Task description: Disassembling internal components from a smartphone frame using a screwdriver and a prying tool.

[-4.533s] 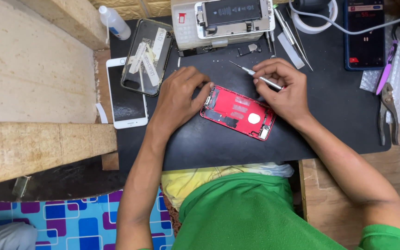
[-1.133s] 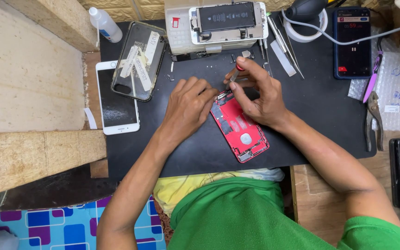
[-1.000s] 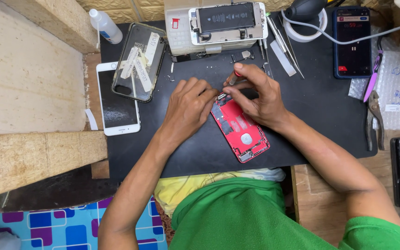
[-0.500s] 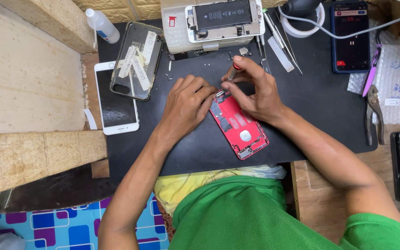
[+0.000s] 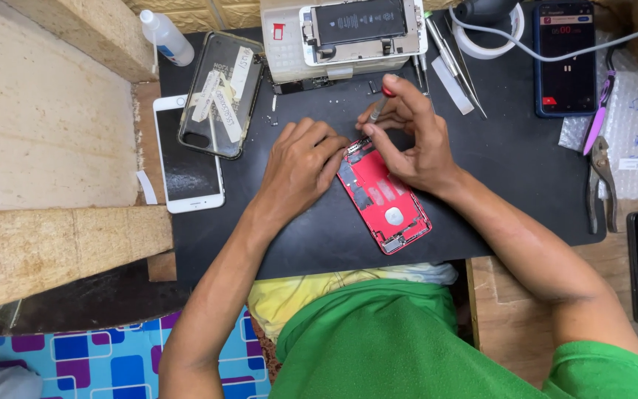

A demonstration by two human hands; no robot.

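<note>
A black work mat [image 5: 511, 162] covers the bench and carries everything. At its far edge lies an opened phone [image 5: 348, 33] with its battery exposed; a clear phone case [image 5: 223, 92] sits toward the far left corner, overlapping a white phone [image 5: 186, 159] that hangs off the mat's left edge. A dark phone [image 5: 566, 55] with a lit screen rests near the far right corner, and pliers [image 5: 599, 181] lie at the right edge. At the mat's centre lies the red phone housing [image 5: 385, 196], open side up. The left hand [image 5: 300, 170] presses curled fingers on its upper left edge. The right hand [image 5: 415, 137] pinches a small screwdriver [image 5: 378, 109], tip down at the housing's top end.
</note>
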